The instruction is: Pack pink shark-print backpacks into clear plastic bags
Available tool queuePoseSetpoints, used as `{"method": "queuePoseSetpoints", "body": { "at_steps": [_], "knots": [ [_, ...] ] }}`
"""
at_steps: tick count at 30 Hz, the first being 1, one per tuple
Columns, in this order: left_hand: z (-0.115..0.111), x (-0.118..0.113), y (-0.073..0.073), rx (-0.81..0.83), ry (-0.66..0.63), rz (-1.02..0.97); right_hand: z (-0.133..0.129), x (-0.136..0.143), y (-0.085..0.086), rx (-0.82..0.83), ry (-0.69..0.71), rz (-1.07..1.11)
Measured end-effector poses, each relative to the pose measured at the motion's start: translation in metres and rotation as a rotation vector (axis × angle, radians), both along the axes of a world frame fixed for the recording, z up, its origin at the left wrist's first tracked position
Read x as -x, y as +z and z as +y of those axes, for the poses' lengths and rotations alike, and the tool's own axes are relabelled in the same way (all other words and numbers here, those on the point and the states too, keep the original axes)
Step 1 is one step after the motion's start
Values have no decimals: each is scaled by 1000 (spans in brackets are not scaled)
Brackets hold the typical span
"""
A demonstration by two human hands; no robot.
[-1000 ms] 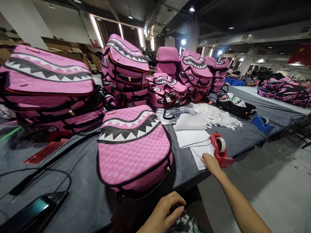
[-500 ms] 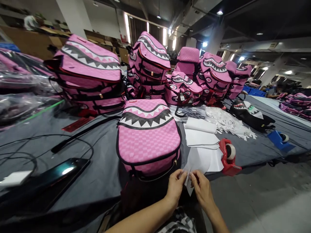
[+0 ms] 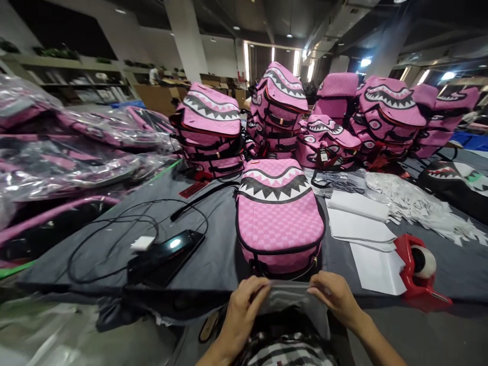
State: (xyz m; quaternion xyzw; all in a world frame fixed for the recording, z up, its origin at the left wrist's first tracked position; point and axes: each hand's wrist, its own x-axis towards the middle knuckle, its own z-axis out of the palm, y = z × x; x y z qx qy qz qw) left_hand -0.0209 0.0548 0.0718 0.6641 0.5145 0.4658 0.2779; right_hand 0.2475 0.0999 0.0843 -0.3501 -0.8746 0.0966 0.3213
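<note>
A translucent plastic bag hangs between my two hands over my lap, its top edge stretched sideways. Its left corner is pinched by my left hand, thumb against fingers. My right hand grips the other corner the same way. Just beyond the bag lies a pink checked backpack with a black-and-white shark-teeth print, flat on the dark table cover. Neither hand touches it.
White sheets and a red tape dispenser are on the right. A phone with cables lies left. Stacked pink backpacks stand behind, and plastic-wrapped ones fill the far left.
My hands have moved apart, spreading the bag that was bunched between them, and have come away from the white sheets to in front of the backpack. The view has turned left.
</note>
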Motion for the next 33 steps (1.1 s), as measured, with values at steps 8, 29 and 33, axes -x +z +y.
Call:
{"method": "queuePoseSetpoints", "body": {
  "at_steps": [8, 29, 33],
  "knots": [
    [35, 18, -3, 72, 330, -18, 15, 31, 17, -213, -63, -202],
    [39, -19, -11, -588, -190, 281, 5, -32, 5, 578, -325, 295],
    [41, -12, -18, -656, -233, 291, 31, -10, 0, 407, -397, 432]
  ]
}}
